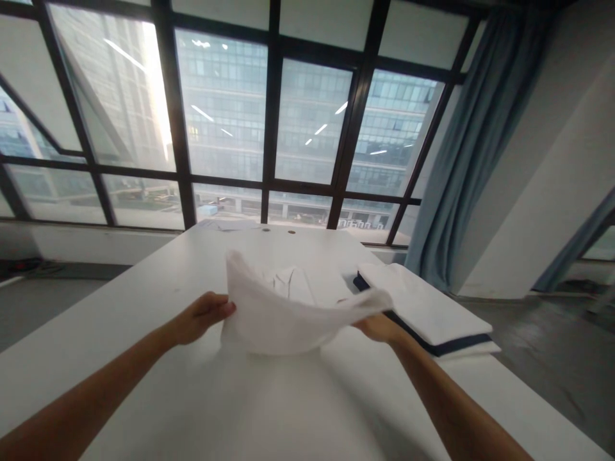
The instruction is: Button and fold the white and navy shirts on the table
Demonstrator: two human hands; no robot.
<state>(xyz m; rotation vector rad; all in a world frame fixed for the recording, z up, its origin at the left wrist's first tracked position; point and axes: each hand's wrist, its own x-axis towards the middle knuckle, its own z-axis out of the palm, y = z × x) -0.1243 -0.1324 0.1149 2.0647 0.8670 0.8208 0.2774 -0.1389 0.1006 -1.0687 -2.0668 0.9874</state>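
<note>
White shirt (pixel 283 320) pinched in both hands' fingers (pixel 221 309)

White cloth (pixel 283 314) hides the right hand's (pixel 379 328) fingers; its motion-blurred.

The white garment (pixel 283 320) pinched between the left hand (pixel 204 315) and right hand (pixel 379 328) is thin, soft cloth, matt and lightly creased. Just beyond the right hand, the folded stack (pixel 427 307) is smooth white fabric with dark trim. Beneath both hands the tabletop (pixel 144 301) looks smooth, white, faintly satin.
</note>
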